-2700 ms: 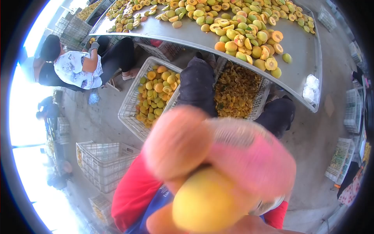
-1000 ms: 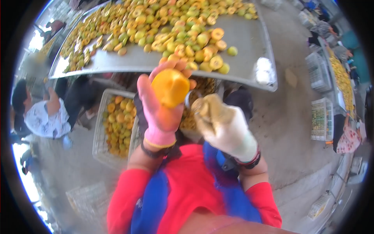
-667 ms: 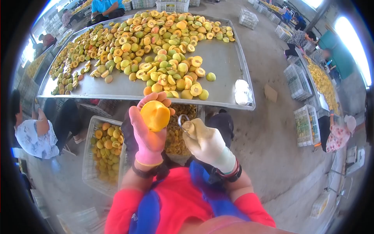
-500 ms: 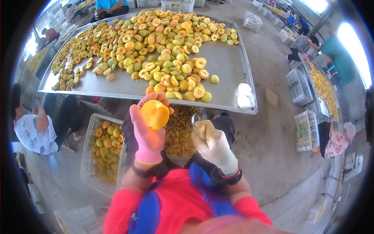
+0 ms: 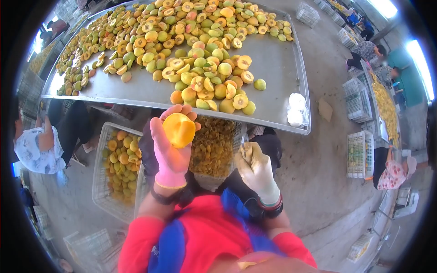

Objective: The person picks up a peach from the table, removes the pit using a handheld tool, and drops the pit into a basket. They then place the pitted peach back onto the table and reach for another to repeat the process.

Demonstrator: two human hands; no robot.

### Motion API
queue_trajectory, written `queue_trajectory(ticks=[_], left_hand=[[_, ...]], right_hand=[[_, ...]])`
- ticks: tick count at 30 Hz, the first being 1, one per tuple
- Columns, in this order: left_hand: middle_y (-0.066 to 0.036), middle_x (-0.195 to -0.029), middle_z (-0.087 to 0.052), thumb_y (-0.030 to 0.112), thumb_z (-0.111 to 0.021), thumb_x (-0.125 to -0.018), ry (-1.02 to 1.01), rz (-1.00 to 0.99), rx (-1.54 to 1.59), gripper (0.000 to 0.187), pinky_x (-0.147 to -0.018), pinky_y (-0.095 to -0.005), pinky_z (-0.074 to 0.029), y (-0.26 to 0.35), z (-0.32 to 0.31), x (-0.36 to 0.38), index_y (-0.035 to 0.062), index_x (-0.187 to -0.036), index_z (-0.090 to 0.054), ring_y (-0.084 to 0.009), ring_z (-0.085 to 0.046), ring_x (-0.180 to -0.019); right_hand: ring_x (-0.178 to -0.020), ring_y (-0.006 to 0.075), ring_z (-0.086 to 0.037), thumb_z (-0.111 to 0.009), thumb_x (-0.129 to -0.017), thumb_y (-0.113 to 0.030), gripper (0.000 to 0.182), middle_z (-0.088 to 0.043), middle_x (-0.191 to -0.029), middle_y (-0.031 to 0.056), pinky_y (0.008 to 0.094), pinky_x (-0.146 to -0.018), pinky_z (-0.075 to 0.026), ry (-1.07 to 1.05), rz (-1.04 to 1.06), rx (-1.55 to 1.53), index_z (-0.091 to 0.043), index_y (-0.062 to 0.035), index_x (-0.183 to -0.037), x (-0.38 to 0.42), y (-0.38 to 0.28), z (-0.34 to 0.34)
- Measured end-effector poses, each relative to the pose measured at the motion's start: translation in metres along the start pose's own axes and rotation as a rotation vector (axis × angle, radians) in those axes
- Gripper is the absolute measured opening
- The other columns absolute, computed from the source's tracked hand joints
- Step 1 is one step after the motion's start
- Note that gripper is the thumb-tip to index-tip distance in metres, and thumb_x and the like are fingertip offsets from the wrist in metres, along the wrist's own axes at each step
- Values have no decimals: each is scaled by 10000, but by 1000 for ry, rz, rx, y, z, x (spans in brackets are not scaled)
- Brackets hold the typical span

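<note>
My left hand [image 5: 173,148], in a pink glove, is closed around a smooth yellow-orange peach [image 5: 179,130] just in front of the table's near edge. The fingers curl over its far side. My right hand [image 5: 256,170], in a stained white glove, grips a small curved metal tool [image 5: 244,138], whose handle is mostly hidden in the fist. The two hands are apart. Beneath and between them, a crate of brownish-orange scraps [image 5: 211,152] stands by my legs. Beyond the hands, many halved peaches [image 5: 209,73] are piled on the metal table [image 5: 268,102].
A white crate [image 5: 102,173] on the left holds yellow-green fruit. Crumpled white material [image 5: 297,110] lies at the table's right corner. Stacked crates [image 5: 356,100] stand on the right. Other people work at the sides, among them a person in a white patterned top [image 5: 38,150].
The right hand and tool have moved right, away from the peach, and the tool now points upward. The left hand still holds the peach. The whole view has shifted slightly.
</note>
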State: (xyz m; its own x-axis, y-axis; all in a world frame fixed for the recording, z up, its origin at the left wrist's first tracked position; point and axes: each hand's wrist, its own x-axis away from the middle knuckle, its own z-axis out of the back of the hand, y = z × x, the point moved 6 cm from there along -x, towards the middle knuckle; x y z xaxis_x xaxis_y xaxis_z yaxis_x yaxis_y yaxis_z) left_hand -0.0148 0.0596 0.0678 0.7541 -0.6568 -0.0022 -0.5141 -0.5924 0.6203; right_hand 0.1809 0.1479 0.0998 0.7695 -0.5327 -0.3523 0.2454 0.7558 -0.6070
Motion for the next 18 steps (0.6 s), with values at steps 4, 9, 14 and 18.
queue_trajectory(ticks=[4,9,14,18], left_hand=[[-124,-1251,-647,571,-416,-1014,-48,52,69,635,-918,-402,-535,-12,8,-12,30,-1316,-555,-253,-636,-1111],[-131,-1215,-638,573,-423,-1016,-25,83,39,652,-920,-421,-527,-16,11,-21,8,-1317,-544,-269,-624,-1098],[-140,-1197,-647,581,-398,-1021,10,123,-32,670,-938,-418,-517,-18,9,-22,-4,-1312,-543,-269,-636,-1080],[-143,-1193,-651,580,-389,-1024,-7,109,-45,665,-927,-421,-519,-21,13,-27,-3,-1302,-549,-273,-643,-1069]], right_hand=[[-638,287,-643,-652,-763,52,103,-573,-942,174,350,-500,-510,-24,-347,-276,-634,22,-860,-1,25,-13],[-629,271,-633,-675,-709,45,163,-587,-964,158,339,-495,-516,-37,21,29,-648,18,-867,-14,19,-23],[-605,255,-616,-681,-700,51,175,-588,-969,147,323,-470,-503,-51,120,73,-648,17,-868,-20,16,-30],[-610,254,-619,-681,-703,64,184,-586,-969,152,317,-471,-505,-29,70,40,-652,15,-878,-22,26,-31]])
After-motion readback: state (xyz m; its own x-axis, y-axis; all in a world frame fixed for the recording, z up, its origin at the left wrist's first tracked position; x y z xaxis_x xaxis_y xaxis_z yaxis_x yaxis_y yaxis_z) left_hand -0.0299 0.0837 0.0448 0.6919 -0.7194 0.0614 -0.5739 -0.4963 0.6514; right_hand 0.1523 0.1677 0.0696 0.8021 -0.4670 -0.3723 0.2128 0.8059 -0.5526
